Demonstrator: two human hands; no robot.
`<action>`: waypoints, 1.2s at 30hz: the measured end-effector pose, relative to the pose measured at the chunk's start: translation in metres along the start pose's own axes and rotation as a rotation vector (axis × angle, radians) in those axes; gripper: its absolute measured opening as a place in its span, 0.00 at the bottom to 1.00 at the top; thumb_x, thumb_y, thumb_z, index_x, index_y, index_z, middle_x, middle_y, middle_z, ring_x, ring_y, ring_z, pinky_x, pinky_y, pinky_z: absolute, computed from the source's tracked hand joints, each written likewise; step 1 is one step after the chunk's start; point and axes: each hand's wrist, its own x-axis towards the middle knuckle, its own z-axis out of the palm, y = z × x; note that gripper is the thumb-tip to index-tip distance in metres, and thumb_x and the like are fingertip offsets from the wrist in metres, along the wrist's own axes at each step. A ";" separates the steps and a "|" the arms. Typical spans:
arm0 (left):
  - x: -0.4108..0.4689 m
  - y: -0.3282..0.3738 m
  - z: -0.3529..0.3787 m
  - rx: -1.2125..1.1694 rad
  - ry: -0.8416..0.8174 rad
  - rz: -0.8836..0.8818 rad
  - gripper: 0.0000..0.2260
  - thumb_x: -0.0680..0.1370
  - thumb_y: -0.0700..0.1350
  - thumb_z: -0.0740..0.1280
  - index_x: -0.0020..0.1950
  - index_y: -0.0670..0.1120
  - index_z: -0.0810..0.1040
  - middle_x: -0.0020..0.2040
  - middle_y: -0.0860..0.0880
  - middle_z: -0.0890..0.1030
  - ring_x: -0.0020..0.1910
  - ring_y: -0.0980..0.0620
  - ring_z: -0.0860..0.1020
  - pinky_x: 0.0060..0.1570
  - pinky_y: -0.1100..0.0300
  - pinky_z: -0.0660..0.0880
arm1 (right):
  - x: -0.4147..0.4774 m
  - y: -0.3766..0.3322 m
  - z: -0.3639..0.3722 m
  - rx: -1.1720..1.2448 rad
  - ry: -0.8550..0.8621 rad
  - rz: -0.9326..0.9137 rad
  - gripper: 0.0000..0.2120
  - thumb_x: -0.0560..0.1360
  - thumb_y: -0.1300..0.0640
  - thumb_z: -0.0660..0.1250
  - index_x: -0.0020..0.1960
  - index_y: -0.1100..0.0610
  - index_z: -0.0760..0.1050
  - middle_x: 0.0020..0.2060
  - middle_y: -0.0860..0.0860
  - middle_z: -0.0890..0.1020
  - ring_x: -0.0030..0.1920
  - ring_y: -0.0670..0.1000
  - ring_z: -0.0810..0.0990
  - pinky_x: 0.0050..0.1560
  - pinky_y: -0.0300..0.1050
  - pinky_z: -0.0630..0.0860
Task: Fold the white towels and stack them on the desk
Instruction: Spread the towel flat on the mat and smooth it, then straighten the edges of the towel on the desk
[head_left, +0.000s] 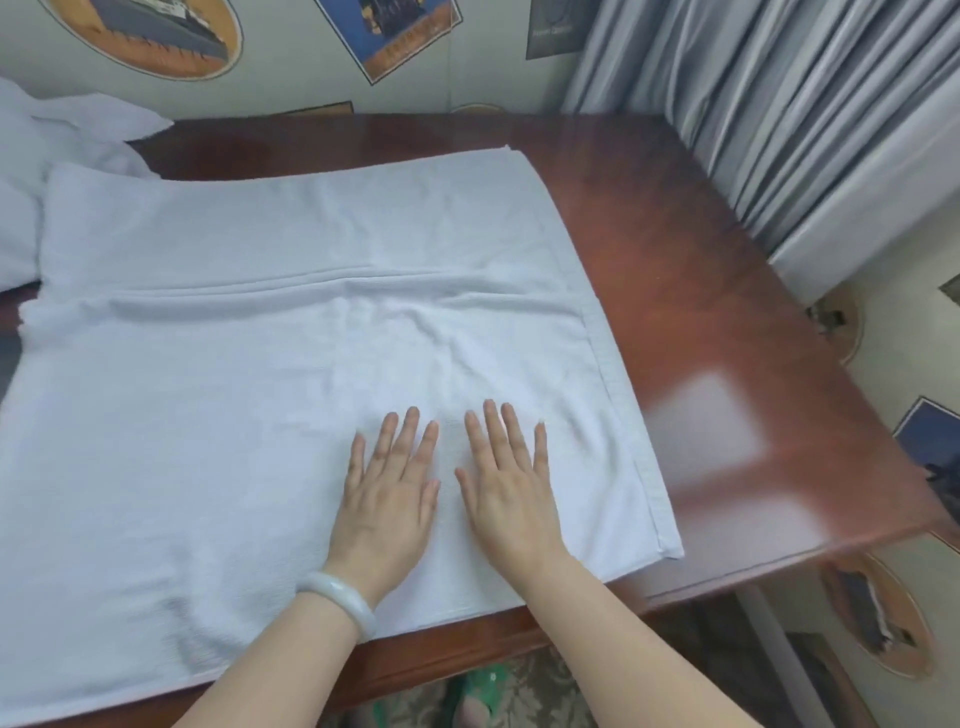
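Upper left of frame: heap of white cloth (67, 130), crumpled, at far-left end of the desk (675, 249), touching far-left corner of the spread towel. Can't tell if it's one piece or several.
Wall behind: oval pic (150, 36), rect pic (389, 31) to its right.
Left to centre: white towel (234, 374) laid flat on desk, covers most of the top. Near edge sits just inside desk's front edge, left side runs out of frame. Horizontal ridge across the middle, some wrinkles right of centre. Right hem runs diagonally from upper centre to lower right.
Lower centre: L hand (387, 499) palm-down on towel near its front edge, fingers straight, slightly spread, gripping nothing. Pale bangle (340, 597) on that wrist.
Just right of it: R hand (511, 493), same pose, flat on towel, nothing held. Thumbs close, not touching.
Right: bare glossy red-brown desk w/ pale glare patch.
Upper right: grey curtain (779, 104), pleated, hanging past desk's far-right corner.
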 end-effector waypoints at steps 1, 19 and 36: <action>0.002 0.004 0.005 0.008 -0.025 -0.003 0.25 0.82 0.53 0.49 0.78 0.47 0.62 0.79 0.47 0.59 0.78 0.47 0.57 0.74 0.40 0.53 | 0.002 0.010 0.003 0.000 -0.017 -0.011 0.27 0.82 0.47 0.50 0.78 0.56 0.59 0.78 0.54 0.59 0.78 0.55 0.56 0.75 0.60 0.48; -0.038 0.015 -0.042 -0.654 -0.046 -0.441 0.17 0.82 0.44 0.62 0.71 0.49 0.70 0.70 0.54 0.68 0.71 0.53 0.67 0.68 0.63 0.62 | -0.065 0.036 -0.068 0.695 -0.141 0.575 0.11 0.80 0.60 0.62 0.61 0.57 0.76 0.62 0.53 0.79 0.63 0.53 0.76 0.64 0.49 0.72; -0.131 -0.040 -0.080 -2.094 0.342 -1.761 0.13 0.79 0.34 0.64 0.61 0.29 0.73 0.56 0.34 0.76 0.52 0.39 0.79 0.37 0.54 0.81 | -0.072 -0.105 -0.045 1.999 -0.828 1.523 0.19 0.81 0.61 0.61 0.64 0.76 0.66 0.56 0.74 0.75 0.50 0.69 0.77 0.34 0.71 0.75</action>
